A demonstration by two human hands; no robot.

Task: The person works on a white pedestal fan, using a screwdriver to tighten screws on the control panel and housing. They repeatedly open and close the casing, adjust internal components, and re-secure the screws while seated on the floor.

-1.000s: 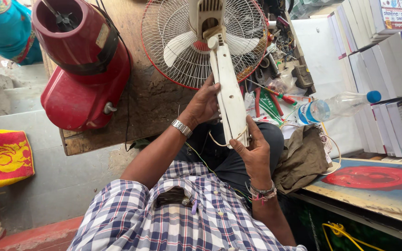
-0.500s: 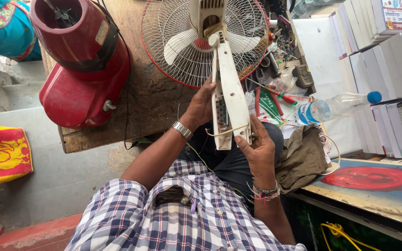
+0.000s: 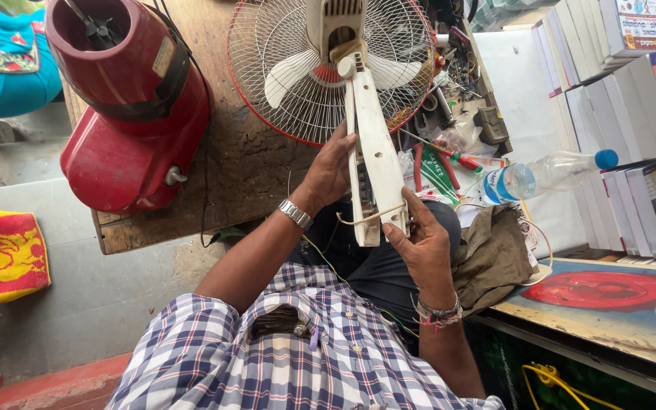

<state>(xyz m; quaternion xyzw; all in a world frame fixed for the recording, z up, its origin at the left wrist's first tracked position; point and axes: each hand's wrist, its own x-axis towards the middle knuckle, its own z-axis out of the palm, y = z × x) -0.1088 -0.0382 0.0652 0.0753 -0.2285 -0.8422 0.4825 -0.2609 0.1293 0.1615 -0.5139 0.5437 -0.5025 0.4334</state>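
L hand (image 3: 333, 168) grips the left edge of the white fan stem (image 3: 374, 152), fingers curled round it; R hand (image 3: 420, 241) clasps its near end from the right, thumb on a loose wire (image 3: 366, 218). Stem runs far to the fan head w/ wire cage (image 3: 282, 83), lying on the wooden board (image 3: 248, 171). Red appliance (image 3: 127, 106) far left; plastic bottle (image 3: 540, 176) and books (image 3: 609, 83) to the right.

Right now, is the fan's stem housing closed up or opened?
Opened: the cream stem shows exposed parts and a loose wire, held between left hand and right hand.
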